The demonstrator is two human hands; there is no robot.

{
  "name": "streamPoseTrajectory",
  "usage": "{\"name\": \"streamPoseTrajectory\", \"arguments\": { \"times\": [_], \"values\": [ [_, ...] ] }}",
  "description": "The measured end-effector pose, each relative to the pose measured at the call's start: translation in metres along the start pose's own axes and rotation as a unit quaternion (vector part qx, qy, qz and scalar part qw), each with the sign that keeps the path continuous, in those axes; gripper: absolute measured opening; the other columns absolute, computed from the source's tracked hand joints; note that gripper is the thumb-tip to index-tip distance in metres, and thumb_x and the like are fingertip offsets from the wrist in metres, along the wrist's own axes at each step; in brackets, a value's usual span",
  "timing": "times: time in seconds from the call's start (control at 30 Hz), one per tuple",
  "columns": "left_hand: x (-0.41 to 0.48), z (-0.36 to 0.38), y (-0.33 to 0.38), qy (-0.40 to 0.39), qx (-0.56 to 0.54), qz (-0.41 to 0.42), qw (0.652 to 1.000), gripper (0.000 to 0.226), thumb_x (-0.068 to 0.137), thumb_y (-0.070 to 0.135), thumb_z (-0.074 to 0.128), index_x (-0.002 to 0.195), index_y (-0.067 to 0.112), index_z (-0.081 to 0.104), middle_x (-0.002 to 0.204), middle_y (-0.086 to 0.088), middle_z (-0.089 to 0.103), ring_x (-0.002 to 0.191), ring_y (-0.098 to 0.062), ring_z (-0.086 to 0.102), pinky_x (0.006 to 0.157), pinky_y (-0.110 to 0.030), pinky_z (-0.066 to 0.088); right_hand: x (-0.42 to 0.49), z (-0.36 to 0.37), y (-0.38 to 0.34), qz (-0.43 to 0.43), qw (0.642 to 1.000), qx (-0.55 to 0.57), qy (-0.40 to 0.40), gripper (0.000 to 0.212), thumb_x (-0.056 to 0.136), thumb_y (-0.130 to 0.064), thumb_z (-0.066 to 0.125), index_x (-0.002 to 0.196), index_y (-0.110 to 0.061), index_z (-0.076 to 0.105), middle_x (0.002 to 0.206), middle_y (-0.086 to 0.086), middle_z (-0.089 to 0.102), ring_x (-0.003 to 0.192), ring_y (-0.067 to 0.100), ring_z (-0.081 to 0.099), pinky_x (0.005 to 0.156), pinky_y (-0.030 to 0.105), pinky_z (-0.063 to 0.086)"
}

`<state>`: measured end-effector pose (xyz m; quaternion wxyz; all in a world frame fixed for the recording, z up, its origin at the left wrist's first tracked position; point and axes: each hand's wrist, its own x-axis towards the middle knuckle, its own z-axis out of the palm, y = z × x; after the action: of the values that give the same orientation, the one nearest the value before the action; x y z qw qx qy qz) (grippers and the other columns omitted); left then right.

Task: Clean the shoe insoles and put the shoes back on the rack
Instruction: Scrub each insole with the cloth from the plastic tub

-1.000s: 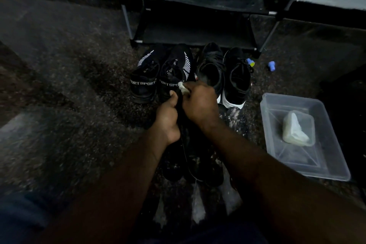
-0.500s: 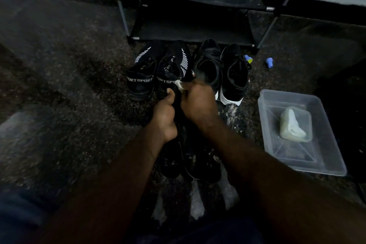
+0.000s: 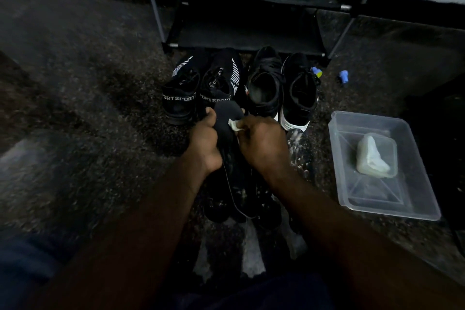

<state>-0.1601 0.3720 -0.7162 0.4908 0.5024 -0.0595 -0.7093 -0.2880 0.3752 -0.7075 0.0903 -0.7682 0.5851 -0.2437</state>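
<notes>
On a dark speckled floor (image 3: 75, 108), wet near the person, the left hand (image 3: 205, 143) grips a dark insole (image 3: 227, 118); the right hand (image 3: 264, 143) pinches a white cloth (image 3: 234, 125) against it. Four black shoes (image 3: 265, 88) stand before the rack (image 3: 246, 33) at the floor's far edge.

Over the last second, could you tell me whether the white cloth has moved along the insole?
Yes. The white cloth in the right hand has slid toward the person, away from the SPORT-labelled shoe, baring the tip of the insole.
</notes>
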Motion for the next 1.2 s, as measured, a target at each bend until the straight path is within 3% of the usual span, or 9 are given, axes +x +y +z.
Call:
{"name": "streamPoseTrajectory", "arguments": {
  "times": [0.17,0.33,0.47,0.6,0.7,0.8,0.93,1.03,1.2],
  "values": [
    [0.0,0.001,-0.005,-0.05,-0.002,-0.035,0.998,0.068,0.101,0.067,0.038,0.123,0.012,0.071,0.122,-0.019,0.071,0.108,-0.033,0.07,0.091,-0.044,0.055,0.026,-0.005,0.003,0.006,0.999,-0.013,0.04,0.016,0.082,-0.016,0.066,0.095,-0.015,0.075,0.103,0.01,0.066,0.095,0.033,0.056,0.082,0.037,0.047],
    [-0.001,0.005,-0.007,-0.039,0.014,0.005,0.999,0.051,0.105,0.052,0.043,0.108,0.012,0.073,0.095,-0.01,0.078,0.089,-0.022,0.075,0.074,-0.032,0.059,0.025,0.001,-0.02,-0.001,0.999,0.048,0.026,0.01,0.084,-0.012,0.067,0.091,-0.01,0.073,0.092,0.012,0.066,0.084,0.032,0.062,0.07,0.035,0.044],
    [0.007,-0.005,0.002,-0.043,-0.014,0.018,0.999,0.07,0.103,0.06,0.041,0.141,0.004,0.058,0.134,-0.018,0.066,0.126,-0.028,0.062,0.112,-0.038,0.046,0.0,0.007,-0.028,-0.042,0.995,0.093,0.007,0.016,0.082,-0.012,0.065,0.09,-0.014,0.078,0.088,0.011,0.07,0.077,0.033,0.066,0.067,0.035,0.052],
    [0.012,-0.012,0.003,-0.059,-0.052,-0.009,0.997,0.076,0.102,0.064,0.035,0.143,0.004,0.055,0.146,-0.021,0.056,0.139,-0.033,0.05,0.122,-0.043,0.033,-0.019,0.006,-0.028,-0.084,0.99,0.112,-0.017,0.023,0.079,-0.011,0.058,0.089,-0.015,0.079,0.082,0.009,0.068,0.075,0.03,0.064,0.068,0.038,0.053],
    [0.01,-0.007,-0.002,-0.072,-0.026,-0.005,0.997,0.077,0.103,0.065,0.032,0.139,0.002,0.058,0.14,-0.019,0.061,0.127,-0.028,0.061,0.117,-0.04,0.04,-0.011,0.002,-0.022,-0.057,0.993,0.106,-0.006,0.019,0.083,-0.017,0.06,0.089,-0.017,0.078,0.086,0.007,0.072,0.08,0.031,0.067,0.075,0.043,0.056],
    [0.005,0.0,-0.005,-0.071,-0.001,0.001,0.997,0.062,0.105,0.06,0.036,0.106,0.009,0.071,0.106,-0.013,0.074,0.099,-0.024,0.071,0.094,-0.037,0.052,0.007,-0.006,-0.022,-0.035,0.995,0.089,0.013,0.013,0.085,-0.017,0.063,0.089,-0.016,0.075,0.089,0.006,0.071,0.08,0.028,0.067,0.072,0.038,0.055],
    [0.001,0.002,-0.008,-0.08,0.019,-0.029,0.996,0.064,0.102,0.064,0.04,0.125,0.013,0.071,0.122,-0.016,0.073,0.113,-0.031,0.069,0.093,-0.043,0.055,0.033,-0.009,-0.017,0.01,0.998,0.063,0.028,0.021,0.084,-0.017,0.066,0.102,-0.018,0.076,0.096,0.009,0.073,0.086,0.031,0.068,0.073,0.038,0.055],
    [0.002,0.002,-0.006,-0.076,0.009,-0.023,0.997,0.062,0.102,0.063,0.039,0.111,0.013,0.075,0.109,-0.013,0.076,0.098,-0.026,0.074,0.087,-0.04,0.056,0.028,-0.006,-0.016,-0.016,0.997,0.076,0.017,0.019,0.084,-0.017,0.067,0.099,-0.019,0.079,0.093,0.009,0.073,0.081,0.03,0.069,0.071,0.038,0.056],
    [0.013,-0.009,-0.002,-0.105,-0.045,-0.045,0.992,0.09,0.1,0.073,0.025,0.126,-0.002,0.067,0.134,-0.019,0.065,0.119,-0.03,0.066,0.107,-0.043,0.045,-0.013,0.005,-0.028,-0.04,0.995,0.091,-0.01,0.021,0.086,-0.02,0.059,0.093,-0.018,0.079,0.085,0.01,0.068,0.075,0.032,0.066,0.064,0.039,0.054]
  ]
}}
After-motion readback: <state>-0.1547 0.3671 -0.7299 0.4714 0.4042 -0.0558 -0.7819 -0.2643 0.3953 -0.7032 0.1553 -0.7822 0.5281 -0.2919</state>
